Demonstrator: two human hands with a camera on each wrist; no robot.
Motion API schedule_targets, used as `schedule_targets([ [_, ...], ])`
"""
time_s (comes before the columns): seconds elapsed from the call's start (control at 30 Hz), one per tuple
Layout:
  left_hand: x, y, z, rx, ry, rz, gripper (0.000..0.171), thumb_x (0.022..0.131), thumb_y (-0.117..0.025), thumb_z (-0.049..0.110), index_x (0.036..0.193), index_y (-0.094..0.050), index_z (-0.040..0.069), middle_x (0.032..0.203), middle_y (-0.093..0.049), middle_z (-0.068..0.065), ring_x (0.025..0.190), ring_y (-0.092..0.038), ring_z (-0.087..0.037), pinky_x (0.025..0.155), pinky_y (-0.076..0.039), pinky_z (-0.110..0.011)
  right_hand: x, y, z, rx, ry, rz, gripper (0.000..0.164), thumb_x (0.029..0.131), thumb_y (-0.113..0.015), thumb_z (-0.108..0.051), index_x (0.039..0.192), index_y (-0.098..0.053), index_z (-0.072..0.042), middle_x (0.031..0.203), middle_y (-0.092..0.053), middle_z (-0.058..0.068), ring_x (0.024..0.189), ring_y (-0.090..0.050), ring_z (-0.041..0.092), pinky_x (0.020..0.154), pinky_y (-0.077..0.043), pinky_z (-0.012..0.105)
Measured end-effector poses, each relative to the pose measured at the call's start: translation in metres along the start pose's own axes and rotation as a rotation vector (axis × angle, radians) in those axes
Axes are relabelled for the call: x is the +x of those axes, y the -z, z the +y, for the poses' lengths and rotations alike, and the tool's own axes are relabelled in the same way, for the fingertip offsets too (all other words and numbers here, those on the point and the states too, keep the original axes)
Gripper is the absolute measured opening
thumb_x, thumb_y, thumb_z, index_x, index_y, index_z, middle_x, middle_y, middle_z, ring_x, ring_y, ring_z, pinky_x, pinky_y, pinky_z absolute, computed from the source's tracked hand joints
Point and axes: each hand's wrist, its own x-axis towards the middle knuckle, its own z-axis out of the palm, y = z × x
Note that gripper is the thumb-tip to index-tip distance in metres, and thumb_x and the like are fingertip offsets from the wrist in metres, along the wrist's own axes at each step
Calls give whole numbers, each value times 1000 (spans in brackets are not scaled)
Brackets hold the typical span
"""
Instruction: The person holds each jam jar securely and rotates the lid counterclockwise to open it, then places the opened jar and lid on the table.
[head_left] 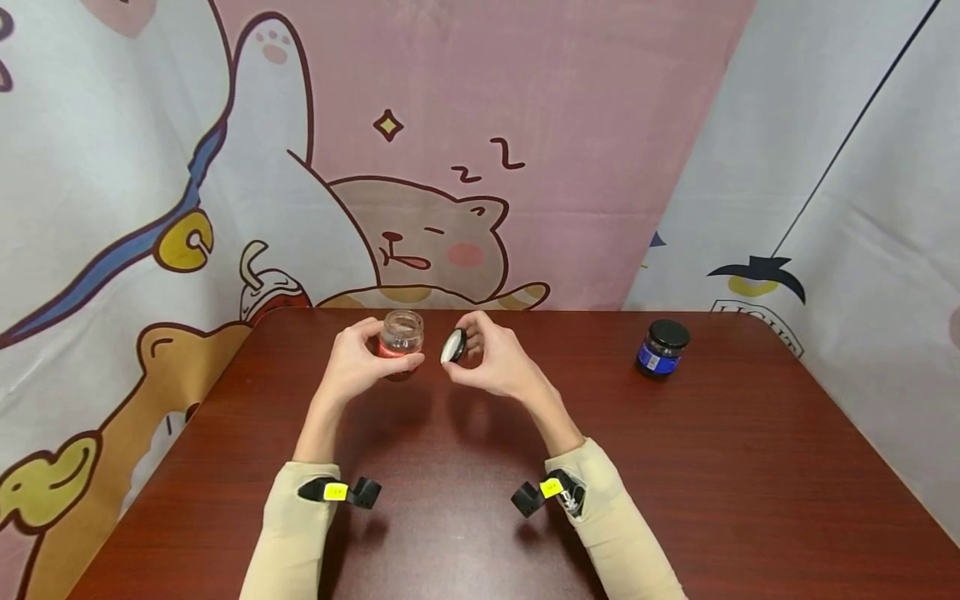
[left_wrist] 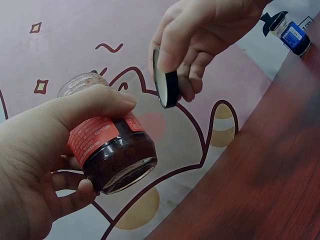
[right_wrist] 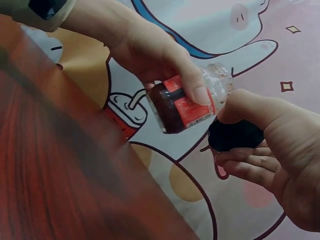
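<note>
My left hand [head_left: 358, 360] grips a glass jar [head_left: 402, 332] with a red label, thumb across its front. The jar's mouth is uncovered, and dark contents fill its lower part in the left wrist view. To the right of it, my right hand [head_left: 497, 354] pinches a black lid [head_left: 454, 346] between thumb and fingers, its pale inner face turned toward the jar. A small gap separates lid and jar in the head view. Both are held above the table. In the right wrist view the lid [right_wrist: 235, 135] shows its dark outer side.
A second jar [head_left: 663, 348], with a black lid and blue label, stands upright on the dark red wooden table [head_left: 735, 467] at the right. Behind the table hangs a cloth [head_left: 585, 150] with cartoon animals. Each sleeve carries a small black camera [head_left: 365, 492].
</note>
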Motion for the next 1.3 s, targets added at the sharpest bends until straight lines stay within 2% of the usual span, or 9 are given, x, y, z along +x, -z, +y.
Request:
schedule_targets([
  [0.33,0,1,-8,1,20,-6,43,59,-83,44,89,-68,18,83,-60,4,75,-53,-13,58,-45,-31,-1,-12,6,-21,-40,-22,53,67,-77,-20,107,-45,-8,88,-59,-2,78,-59,8,73,-50,29],
  [0.57,-1,-1,-19,53,40,-8,46,57,-83,46,88,-68,15,82,-62,4,76,-53,-13,63,-44,-33,-2,-21,13,-48,-34,-30,54,67,-78,-21,106,-44,-6,89,-58,-1,78,-60,6,70,-48,19],
  [0.9,-2,-3,-32,65,66,-12,46,57,-84,43,89,-68,15,83,-63,3,79,-54,-13,65,-44,-33,-3,-28,20,-55,-85,-31,49,69,-79,-25,103,-50,-7,85,-60,-1,75,-59,7,67,-50,23],
  [1.3,-5,-3,-36,67,131,-68,45,59,-83,44,89,-68,15,80,-62,0,75,-51,-17,60,-42,-33,-6,-37,28,-108,-90,-86,47,68,-80,-30,102,-58,-6,83,-59,-1,75,-62,18,65,-48,21],
])
